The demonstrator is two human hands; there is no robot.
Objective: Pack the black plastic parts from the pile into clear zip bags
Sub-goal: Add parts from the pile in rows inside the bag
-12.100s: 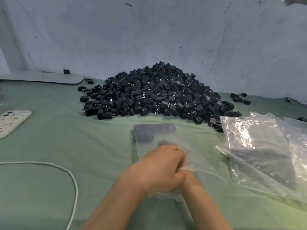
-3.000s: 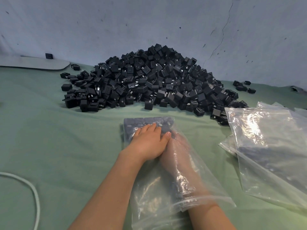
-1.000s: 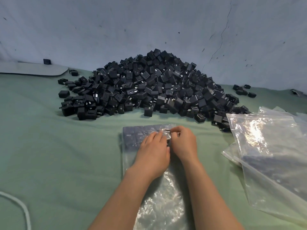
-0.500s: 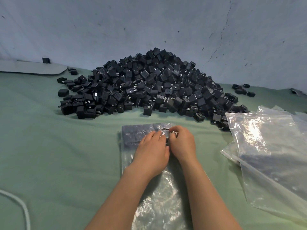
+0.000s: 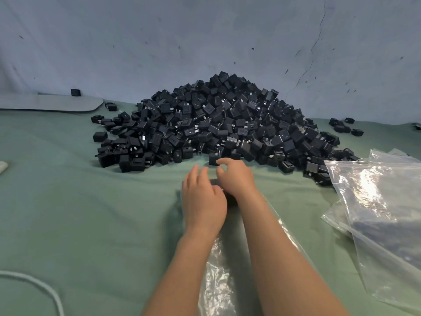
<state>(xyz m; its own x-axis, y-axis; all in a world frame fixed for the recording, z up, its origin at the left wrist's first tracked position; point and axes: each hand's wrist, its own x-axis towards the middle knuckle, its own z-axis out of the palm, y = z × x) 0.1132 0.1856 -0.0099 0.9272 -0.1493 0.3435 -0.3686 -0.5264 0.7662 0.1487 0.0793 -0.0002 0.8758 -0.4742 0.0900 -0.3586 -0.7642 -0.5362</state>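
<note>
A big pile of black plastic parts [image 5: 223,124] lies on the green cloth against the wall. A clear zip bag [image 5: 216,281] stretches from under my forearms toward the pile; its far end, with dark parts [image 5: 214,182] inside, is mostly hidden by my hands. My left hand [image 5: 202,199] hovers over that end with fingers extended and holds nothing. My right hand [image 5: 235,176] is just ahead of it, thumb and forefinger loosely curled and apart, right beside a black part [image 5: 213,159] at the pile's front edge.
A stack of clear bags [image 5: 376,201] lies at the right, overlapping the pile's edge. Stray parts [image 5: 341,126] sit at the back right. A white cable [image 5: 34,281] curves at the bottom left. A grey board [image 5: 50,102] rests by the wall.
Both hands have left the row of parts in the bag and moved forward toward the pile. My right hand now reaches the front parts.
</note>
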